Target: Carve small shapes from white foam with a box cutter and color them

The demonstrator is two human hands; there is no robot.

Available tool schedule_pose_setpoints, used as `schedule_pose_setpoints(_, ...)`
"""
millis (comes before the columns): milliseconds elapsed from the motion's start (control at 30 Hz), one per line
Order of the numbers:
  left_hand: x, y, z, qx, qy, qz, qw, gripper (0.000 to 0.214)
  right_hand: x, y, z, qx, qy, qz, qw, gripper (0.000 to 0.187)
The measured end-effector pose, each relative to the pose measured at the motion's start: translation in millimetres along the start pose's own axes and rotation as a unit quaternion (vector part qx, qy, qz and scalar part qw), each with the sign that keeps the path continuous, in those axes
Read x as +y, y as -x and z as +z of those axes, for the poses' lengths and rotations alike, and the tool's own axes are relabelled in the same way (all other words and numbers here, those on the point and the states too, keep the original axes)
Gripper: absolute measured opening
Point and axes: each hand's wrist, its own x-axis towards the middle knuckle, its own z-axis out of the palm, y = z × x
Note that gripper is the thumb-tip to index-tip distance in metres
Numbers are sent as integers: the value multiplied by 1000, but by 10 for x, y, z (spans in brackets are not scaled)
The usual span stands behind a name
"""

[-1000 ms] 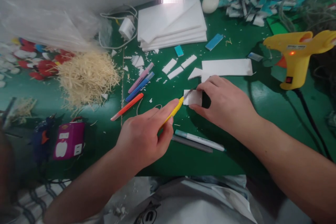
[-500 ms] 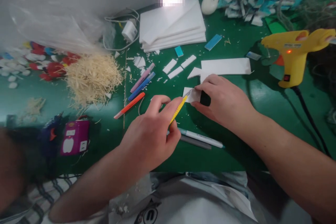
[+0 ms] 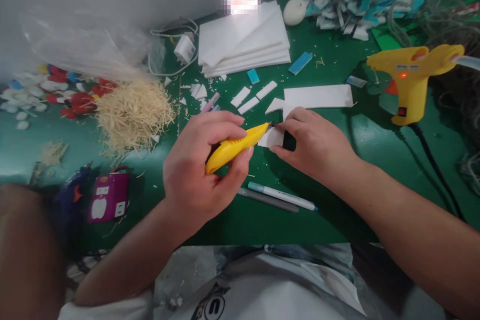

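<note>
My left hand (image 3: 204,165) is closed around a yellow utility knife (image 3: 234,149). The knife's tip points right and lies at the upper edge of a small white foam piece (image 3: 273,137). That piece is pinched between the thumb and fingers of my right hand (image 3: 313,135). Just beyond my right hand lies a long white foam strip (image 3: 318,96), with a pointed white offcut (image 3: 275,105) beside it. Several small white foam strips (image 3: 249,105) lie a little to the left. Below the hands rest a teal-capped marker (image 3: 283,196) and a grey marker (image 3: 268,200).
A yellow glue gun (image 3: 412,72) with a lit orange light stands on the right, its black cord running forward. Stacked white foam sheets (image 3: 243,42) lie at the back. Wood shavings (image 3: 135,115) and a purple box (image 3: 108,197) are on the left. Another person's arm (image 3: 28,250) shows at lower left.
My left hand has turned and lifted the knife, so its yellow body now shows broadly. The hand now covers the orange and blue markers. My right hand stays on the foam piece.
</note>
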Motion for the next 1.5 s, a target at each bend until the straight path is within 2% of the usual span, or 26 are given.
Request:
schedule_pose_setpoints(100,-37,3,53,17,44,17,999,10,0,-3,-10,-2,-3,-3,1000,24)
schedule_pose_setpoints(300,-147,-21,283,64,170,-1,983,14,-1,-19,-21,-19,1,3,1000,26)
schedule_pose_setpoints(367,-200,-62,364,75,141,31,987,14,-5,-21,-17,-20,2,2,1000,26)
schedule_pose_setpoints(400,-230,-84,398,36,106,41,993,17,-5,-21,-16,-21,3,1,1000,27)
schedule_pose_setpoints(433,-259,-103,429,30,78,59,995,19,-4,-20,-15,-21,5,-2,1000,27)
schedule_pose_setpoints(467,-287,-117,456,45,63,84,993,24,-3,-19,-17,-22,7,-5,1000,27)
schedule_pose_setpoints(600,-345,-118,523,5,26,86,996,24,-15,-5,-52,-39,18,-7,999,28)
schedule_pose_setpoints(733,-330,-87,540,-5,37,105,994,23,-54,4,-97,-58,33,-11,998,29)
schedule_pose_setpoints(833,-321,-83,533,6,38,135,990,21,-81,7,-101,-59,40,-10,997,27)
schedule_pose_setpoints(1000,-326,-88,513,17,47,146,988,17,-105,15,-86,-66,41,-8,997,28)
schedule_pose_setpoints(1333,-328,-63,452,13,-8,211,977,18,-142,5,-122,-94,35,5,995,24)
schedule_pose_setpoints(1500,-331,-69,417,3,-8,215,977,16,-141,-11,-107,-90,37,4,995,24)
